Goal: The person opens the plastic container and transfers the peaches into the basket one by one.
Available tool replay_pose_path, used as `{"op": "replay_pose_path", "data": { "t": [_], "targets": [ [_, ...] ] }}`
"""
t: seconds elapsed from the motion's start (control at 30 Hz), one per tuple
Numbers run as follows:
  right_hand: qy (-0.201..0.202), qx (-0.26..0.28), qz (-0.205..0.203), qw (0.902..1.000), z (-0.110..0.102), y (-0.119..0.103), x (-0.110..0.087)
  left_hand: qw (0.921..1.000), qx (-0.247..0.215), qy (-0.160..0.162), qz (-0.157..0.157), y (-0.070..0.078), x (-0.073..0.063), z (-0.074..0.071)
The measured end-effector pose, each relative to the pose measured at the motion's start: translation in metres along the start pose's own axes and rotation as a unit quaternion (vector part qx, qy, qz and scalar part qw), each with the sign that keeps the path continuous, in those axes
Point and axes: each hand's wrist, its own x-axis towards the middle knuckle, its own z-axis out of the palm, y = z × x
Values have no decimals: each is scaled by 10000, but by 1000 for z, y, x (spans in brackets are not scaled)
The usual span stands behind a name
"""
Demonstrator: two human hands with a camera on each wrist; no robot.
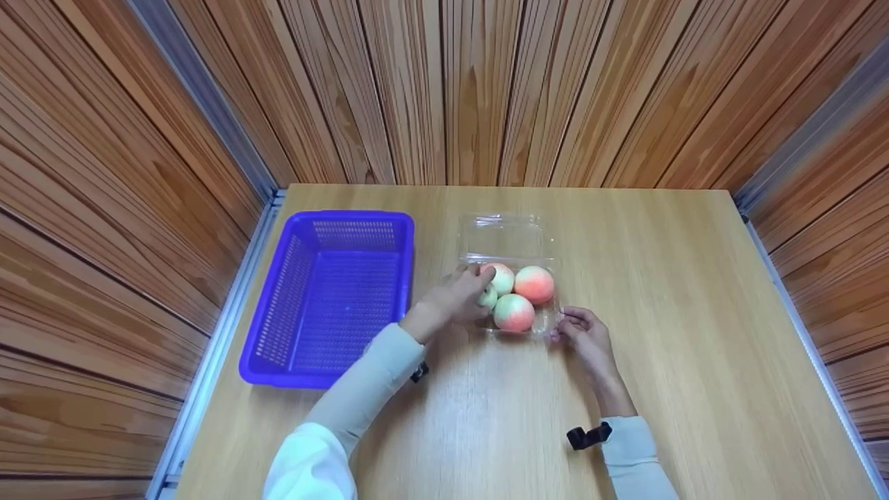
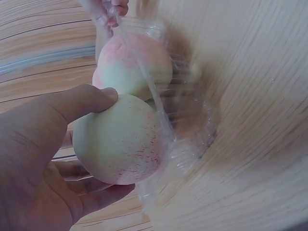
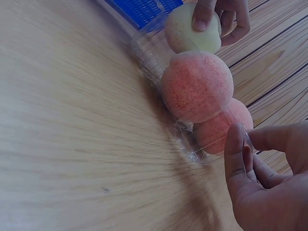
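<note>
My left hand [image 1: 460, 292] grips a pale green peach [image 2: 118, 142] with a pink-speckled side, thumb on top and fingers beneath. This peach is at the left side of a clear plastic clamshell box [image 3: 156, 60], whose lid [image 1: 505, 239] lies folded back away from me. Beside it in the box sit other peaches: a pink and green one [image 1: 514, 313] in front, a redder one [image 1: 535, 285] at the right, and one [image 1: 501, 279] at the back. Between thumb and fingers, my right hand [image 1: 585, 337] pinches the box's near right rim [image 3: 246, 139].
A purple plastic basket [image 1: 410, 278] with perforated walls stands left of the box on the wooden table [image 1: 680, 292]. Wood-plank walls [image 1: 479, 90] enclose the table at the back and sides. A black strap device [image 1: 589, 437] is on the right wrist.
</note>
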Motion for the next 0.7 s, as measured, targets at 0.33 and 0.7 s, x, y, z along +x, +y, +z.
{"op": "replay_pose_path", "data": {
  "t": [0.33, 0.7],
  "targets": [
    [-42, 78, -26, 10000, 1, 2, -1, 9995, -220, 216, 81, -4, 0, -12],
    [-16, 145, -94, 9998, 1, 1, 0, 9975, -355, 534, 294, -5, -1, -15]
  ]
}}
